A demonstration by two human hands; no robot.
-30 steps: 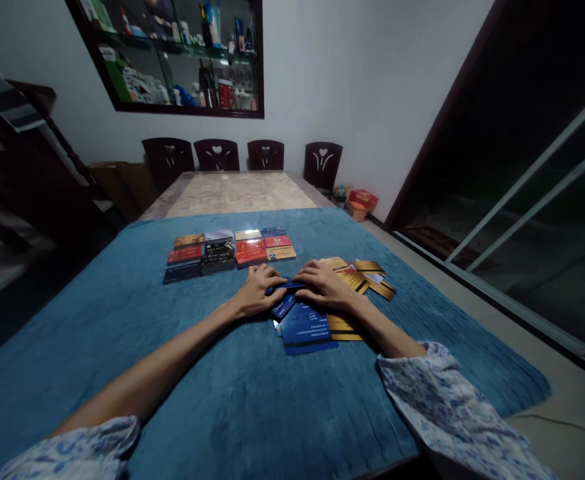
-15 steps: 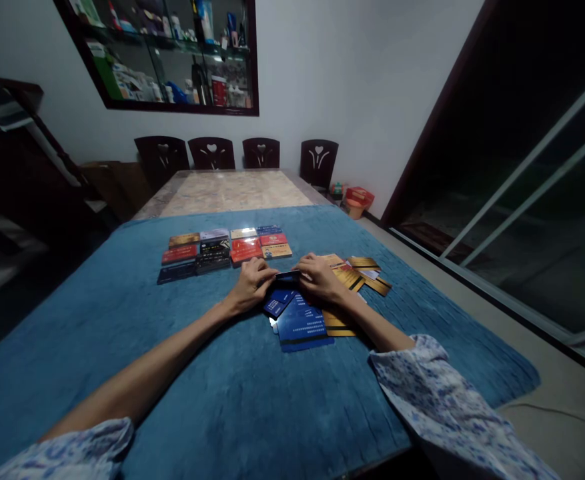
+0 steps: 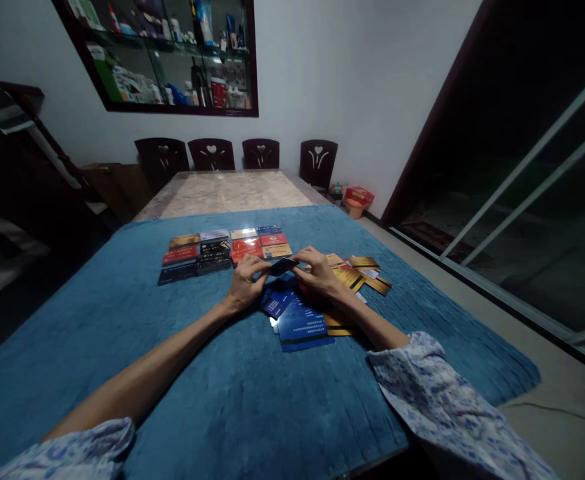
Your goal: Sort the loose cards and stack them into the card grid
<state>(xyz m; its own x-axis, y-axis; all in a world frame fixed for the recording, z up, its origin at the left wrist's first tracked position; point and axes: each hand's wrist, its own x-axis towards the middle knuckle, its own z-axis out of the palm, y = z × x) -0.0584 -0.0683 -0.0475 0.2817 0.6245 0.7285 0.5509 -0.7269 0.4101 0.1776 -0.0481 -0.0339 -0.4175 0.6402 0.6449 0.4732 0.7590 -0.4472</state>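
Note:
A dark card point(image 3: 283, 267) is held just above the table between my two hands. My left hand point(image 3: 246, 283) pinches its left end, and my right hand point(image 3: 318, 272) grips the right end between thumb and fingers. Below lie loose blue cards point(image 3: 302, 325), overlapping one another. Gold cards point(image 3: 341, 324) are partly covered by my right forearm, and more gold cards point(image 3: 363, 263) fan out to the right. Beyond my left hand, stacks of cards stand in rows, among them a red stack point(image 3: 245, 249), a black stack point(image 3: 213, 261) and a yellow stack point(image 3: 277, 251).
A blue cloth point(image 3: 182, 393) covers the near part of the table, with a marbled tabletop point(image 3: 237, 189) beyond it. Several dark chairs point(image 3: 211, 154) line the far wall. A red bag point(image 3: 359, 196) rests on the floor at the right, near a sliding door point(image 3: 522, 180).
The card between my hands has tilted and come up slightly, so more of its face shows. My fingers have shifted their hold at its ends. The stacks have not moved.

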